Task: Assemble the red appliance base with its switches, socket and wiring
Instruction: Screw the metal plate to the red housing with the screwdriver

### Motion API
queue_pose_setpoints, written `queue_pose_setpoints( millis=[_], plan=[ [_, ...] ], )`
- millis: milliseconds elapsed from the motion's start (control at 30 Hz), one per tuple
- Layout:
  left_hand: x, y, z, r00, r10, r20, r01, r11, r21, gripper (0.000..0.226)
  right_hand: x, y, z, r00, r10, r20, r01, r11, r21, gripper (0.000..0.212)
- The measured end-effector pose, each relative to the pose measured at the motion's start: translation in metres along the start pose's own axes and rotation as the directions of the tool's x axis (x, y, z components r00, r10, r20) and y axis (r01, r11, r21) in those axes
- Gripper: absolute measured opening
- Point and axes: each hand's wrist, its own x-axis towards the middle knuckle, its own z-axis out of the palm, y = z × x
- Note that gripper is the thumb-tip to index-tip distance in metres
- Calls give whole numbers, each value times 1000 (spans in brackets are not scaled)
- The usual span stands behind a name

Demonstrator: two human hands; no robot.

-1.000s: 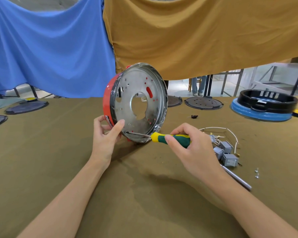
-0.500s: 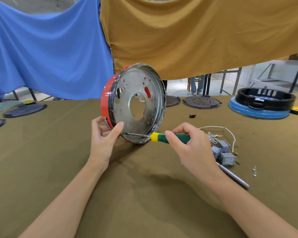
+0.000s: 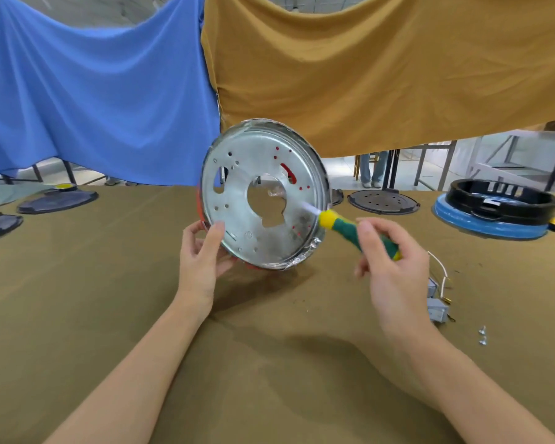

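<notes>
Hands work at mid-worktop (image 3: 77, 315): the left hand (image 3: 202, 261) grips the lower left rim of the red appliance base (image 3: 263, 193), which stands tilted on edge with its metal underside facing the camera. The right hand (image 3: 394, 274) clasps a green-and-yellow screwdriver (image 3: 356, 230), its blurred shaft over the plate's right side. Grey switches (image 3: 438, 310) and white wiring (image 3: 441, 267) lie just right of that hand, with two screws (image 3: 483, 335) nearby.

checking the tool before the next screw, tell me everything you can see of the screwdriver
The screwdriver has a green handle with a yellow collar and a pale, motion-blurred shaft. It slants up and to the left, its shaft lying across the lower right of the metal plate; the tip cannot be made out. The right hand pinches the handle near its rear end.
</notes>
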Motion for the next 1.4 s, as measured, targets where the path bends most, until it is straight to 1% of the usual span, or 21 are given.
queue_pose_setpoints(
  millis=[33,67,100,133,167,200,233,267,300,333,367,433,500,567,667,800,1000,1233,1400],
  plan=[
    [1,1,-1,1000,-31,-2,31,999,-26,52,4,0,-1,991,132,-20,-126,972,198,11],
    [1,3,-1,998,-63,-1,63,997,-45,48,8,0,-2,969,248,11,-232,890,394,14],
    [2,5,-2,996,-94,3,94,994,-58,46,11,2,-3,946,316,73,-306,797,521,15],
    [2,6,-3,993,-119,9,120,990,-72,45,13,3,-3,928,346,137,-360,742,565,13],
    [1,8,-2,990,-136,18,137,987,-85,44,14,6,-3,914,361,185,-401,735,546,8],
    [1,9,-2,989,-147,30,149,985,-91,41,13,8,-2,904,377,203,-427,766,479,3],
    [0,10,-1,987,-155,43,158,983,-90,39,13,12,-1,901,395,180,-434,823,367,3],
    [-1,10,-1,985,-163,56,167,982,-87,37,13,16,0,906,403,132,-423,879,219,6],
    [-2,11,0,983,-169,70,175,981,-83,35,12,20,1,913,400,87,-406,910,78,10],
    [-3,12,0,981,-174,86,181,980,-79,34,12,24,2,919,390,60,-390,921,-12,15],
    [-4,12,1,978,-181,100,189,979,-75,34,11,27,2,923,384,40,-382,923,-42,21],
    [-7,12,3,973,-196,125,205,977,-64,34,10,31,2,927,374,4,-374,927,-14,31],
    [-9,11,5,966,-202,160,211,977,-40,33,10,31,3,922,388,-10,-387,921,46,34],
    [-10,10,7,958,-203,203,212,977,-26,32,11,33,4,915,401,-36,-399,915,58,29],
    [-11,7,7,937,-212,277,222,975,-5,33,12,37,3,914,391,-106,-391,920,22,23],
    [-11,-1,5,902,-225,369,231,972,28,46,12,40,2,922,352,-163,-360,933,-19,24],
    [-12,-4,4,889,-241,390,199,969,147,45,11,40,3,946,280,-161,-299,948,-112,24],
    [-15,-2,4,898,-223,379,141,962,232,40,10,41,2,944,301,-140,-314,945,-90,25],
    [-12,-4,1,900,-227,372,144,961,237,42,10,41,2,934,333,-130,-344,936,-73,26]
  ],
)
